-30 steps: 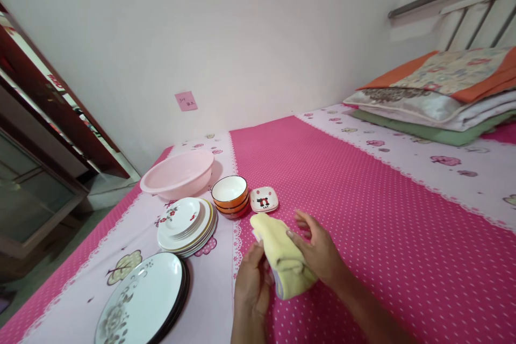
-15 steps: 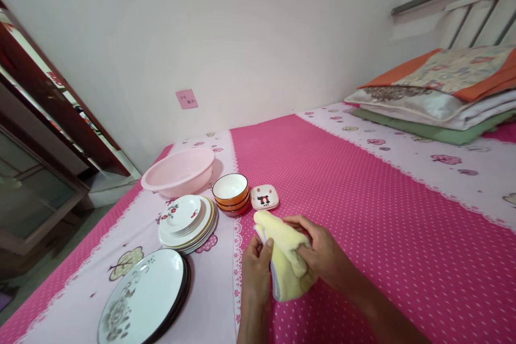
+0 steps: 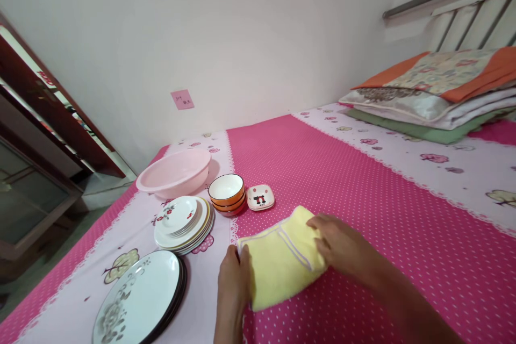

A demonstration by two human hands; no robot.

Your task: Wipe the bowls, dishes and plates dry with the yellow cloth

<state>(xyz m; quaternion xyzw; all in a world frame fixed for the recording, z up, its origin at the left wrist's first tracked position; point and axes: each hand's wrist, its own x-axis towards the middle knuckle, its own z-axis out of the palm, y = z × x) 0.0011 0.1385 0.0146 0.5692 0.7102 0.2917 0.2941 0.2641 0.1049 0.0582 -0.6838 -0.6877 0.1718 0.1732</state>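
A yellow towel (image 3: 278, 263) with a pale purple edge is spread between my two hands, partly folded over on its right. My left hand (image 3: 234, 274) pinches its left edge, thumb on top. My right hand (image 3: 336, 239) grips the right end, its fingers closed on the cloth. Just beyond the towel lie small square cat-print dishes (image 3: 260, 197), stacked. Left of them stands a stack of orange bowls (image 3: 227, 193) with white insides. Neither hand touches the dishes or bowls.
Stacked small plates (image 3: 176, 216) and large oval plates (image 3: 139, 295) lie on the left, with a pink basin (image 3: 174, 172) behind. Everything rests on a pink dotted bedspread (image 3: 322, 172). Folded bedding (image 3: 435, 88) is piled at far right, and a wall (image 3: 262, 37) rises behind.
The towel was bunched between my hands and is now opened out wider and flatter. My left hand has moved left and my right hand slightly right.
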